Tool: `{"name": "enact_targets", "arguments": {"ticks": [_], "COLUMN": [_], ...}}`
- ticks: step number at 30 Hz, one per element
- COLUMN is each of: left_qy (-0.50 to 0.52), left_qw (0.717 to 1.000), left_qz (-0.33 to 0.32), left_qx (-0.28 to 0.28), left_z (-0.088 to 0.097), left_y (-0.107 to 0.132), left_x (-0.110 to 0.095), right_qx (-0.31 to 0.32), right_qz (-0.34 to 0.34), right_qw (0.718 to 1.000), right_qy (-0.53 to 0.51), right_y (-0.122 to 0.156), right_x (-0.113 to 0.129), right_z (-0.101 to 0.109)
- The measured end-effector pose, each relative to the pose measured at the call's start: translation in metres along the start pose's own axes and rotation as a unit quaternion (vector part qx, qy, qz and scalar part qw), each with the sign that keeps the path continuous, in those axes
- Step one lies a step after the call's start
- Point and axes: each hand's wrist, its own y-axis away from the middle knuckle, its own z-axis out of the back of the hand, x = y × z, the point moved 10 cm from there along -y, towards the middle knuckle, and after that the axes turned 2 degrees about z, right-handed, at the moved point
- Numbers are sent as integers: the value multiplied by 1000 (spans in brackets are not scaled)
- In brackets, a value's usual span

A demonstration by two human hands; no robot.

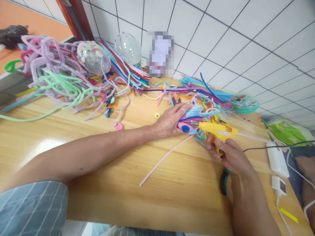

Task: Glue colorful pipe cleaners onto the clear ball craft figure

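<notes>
My left hand (169,122) is wrapped around a pipe-cleaner craft (194,113) in blue, pink and purple, with a round blue spot like an eye. My right hand (232,155) grips a yellow hot glue gun (220,131) by its handle, fingers around the trigger. The gun's nozzle points left and meets the craft's near side, by a clear, shiny part; whether it touches I cannot tell. A clear glue stick (254,137) sticks out of the gun's back. One pale pink pipe cleaner (164,162) stretches from below the craft across the wooden table (152,203).
Tangled lilac and green pipe cleaners (56,78) lie at the left. Clear confetti-filled balls (93,57), pipe-cleaner bundles (204,88) and a phone (160,57) line the tiled wall. A dark cord (261,148), a white box (278,160) and black-green pliers-like handles (223,182) are at right.
</notes>
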Motion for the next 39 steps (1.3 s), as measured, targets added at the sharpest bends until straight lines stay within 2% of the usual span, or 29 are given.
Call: {"name": "enact_targets", "arguments": {"ticks": [4,13,18,23,31,39], "left_qy": [-2,9,10,9,5,1], "left_qw": [1000,1000,1000,1000,999,1000], "left_qz": [-1,20,9,17,38,29], "left_qx": [0,13,6,8,16,11], "left_z": [0,2,2,3,1,2], "left_y": [0,0,1,0,-1,0], "left_x": [0,0,0,0,2,2], "right_qx": [-21,4,-15,-3,-45,-18], "right_qz": [13,2,14,6,20,14], "right_qw": [1000,1000,1000,1000,999,1000], "right_qy": [-6,11,-4,2,-8,-12], "right_y": [1,0,1,-1,7,1], "right_x": [3,1,5,4,1,1], "right_z": [6,-3,2,-8,18,-1]}}
